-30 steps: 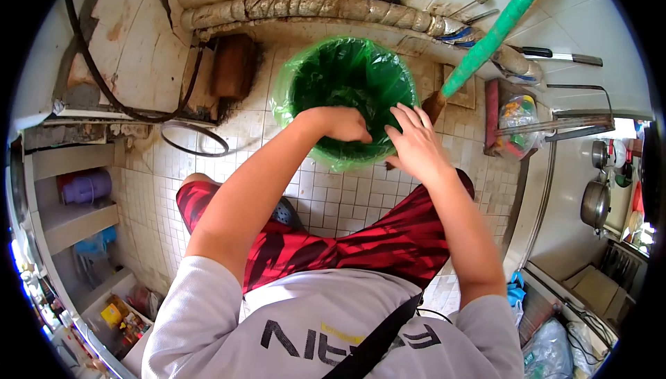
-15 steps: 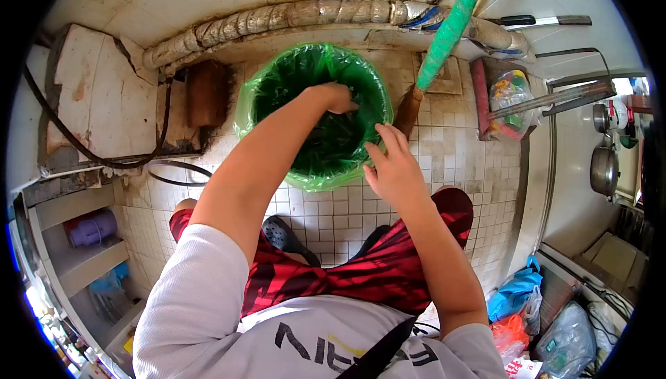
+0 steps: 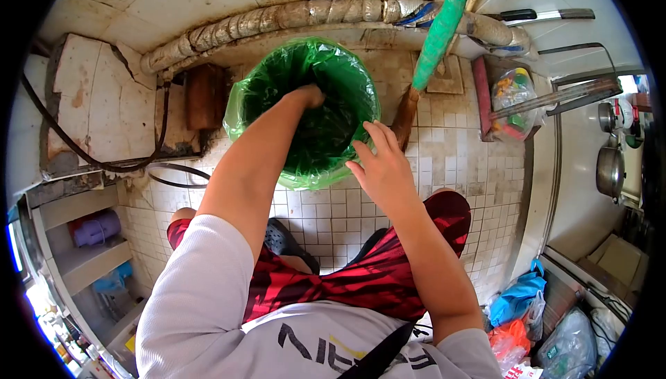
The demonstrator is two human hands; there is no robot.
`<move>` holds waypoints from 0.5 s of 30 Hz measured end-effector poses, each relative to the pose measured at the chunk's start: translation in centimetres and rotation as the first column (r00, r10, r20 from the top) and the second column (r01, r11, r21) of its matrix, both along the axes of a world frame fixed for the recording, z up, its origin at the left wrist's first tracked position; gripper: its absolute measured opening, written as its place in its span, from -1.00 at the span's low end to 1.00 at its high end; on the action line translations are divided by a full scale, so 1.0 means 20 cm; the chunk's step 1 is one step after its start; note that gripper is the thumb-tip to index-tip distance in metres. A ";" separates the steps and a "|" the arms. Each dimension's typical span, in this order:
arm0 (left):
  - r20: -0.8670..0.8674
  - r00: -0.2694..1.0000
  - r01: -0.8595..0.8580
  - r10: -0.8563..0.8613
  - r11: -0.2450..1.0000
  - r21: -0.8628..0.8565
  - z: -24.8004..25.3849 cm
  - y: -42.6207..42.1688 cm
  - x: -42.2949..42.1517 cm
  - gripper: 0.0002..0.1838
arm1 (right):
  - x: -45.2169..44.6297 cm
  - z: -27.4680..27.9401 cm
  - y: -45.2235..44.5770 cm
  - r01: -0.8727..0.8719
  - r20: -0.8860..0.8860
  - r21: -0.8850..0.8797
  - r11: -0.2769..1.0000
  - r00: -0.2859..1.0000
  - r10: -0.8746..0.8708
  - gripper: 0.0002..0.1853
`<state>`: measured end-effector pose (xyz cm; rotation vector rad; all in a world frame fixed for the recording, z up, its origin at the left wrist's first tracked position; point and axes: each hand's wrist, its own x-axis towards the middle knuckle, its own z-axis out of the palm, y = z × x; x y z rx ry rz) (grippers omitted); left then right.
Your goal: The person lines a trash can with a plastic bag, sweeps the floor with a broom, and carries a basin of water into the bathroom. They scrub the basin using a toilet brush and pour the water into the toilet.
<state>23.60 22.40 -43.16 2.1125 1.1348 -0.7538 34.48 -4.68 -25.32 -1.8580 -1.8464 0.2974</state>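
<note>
A round bin lined with a green plastic bag (image 3: 361, 81) stands on the tiled floor between my feet and the wall. The bag's edge is folded out over the rim. My left hand (image 3: 310, 96) reaches down inside the lined bin, near its left-middle; its fingers are mostly hidden, so what they touch cannot be made out. At the near right side of the rim, my right hand (image 3: 381, 160) has its fingers apart, the fingertips at the bag's edge and no grip visible.
A green-wrapped pole (image 3: 447, 29) with a brown lower end leans right of the bin. A foil-wrapped pipe (image 3: 277, 22) runs along the wall behind. A dark hose (image 3: 179, 174) loops at left. Plastic bags (image 3: 513, 296) lie at lower right.
The lined bin has shifted slightly left in view, with both hands. My left hand has moved left inside the bag and its fingers show less. My right hand stays at the rim.
</note>
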 end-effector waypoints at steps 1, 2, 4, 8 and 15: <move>-0.024 0.988 0.152 -0.153 0.988 -0.040 0.00 -0.02 0.01 -0.51 | 0.00 0.00 0.00 0.002 -0.015 -0.013 1.000 1.000 -0.003 -0.58; -0.040 0.952 0.298 -0.302 0.951 -0.082 0.01 -0.05 0.02 -0.52 | 0.00 0.01 0.00 0.004 -0.030 -0.025 1.000 1.000 -0.005 -0.58; -0.012 0.995 0.097 -0.099 0.988 -0.118 -0.02 -0.07 0.01 -0.57 | 0.00 0.02 0.00 0.002 -0.047 -0.038 0.999 0.999 -0.004 -0.56; 0.034 0.998 0.058 -0.059 0.998 0.012 -0.83 0.10 -0.06 -0.45 | -0.03 0.04 -0.01 0.024 -0.028 -0.055 0.998 0.999 -0.026 -0.52; -0.101 0.994 0.053 -0.046 0.996 0.071 -0.84 -0.02 -0.05 -0.44 | -0.08 0.03 -0.04 0.058 -0.086 -0.112 0.992 0.994 -0.068 -0.42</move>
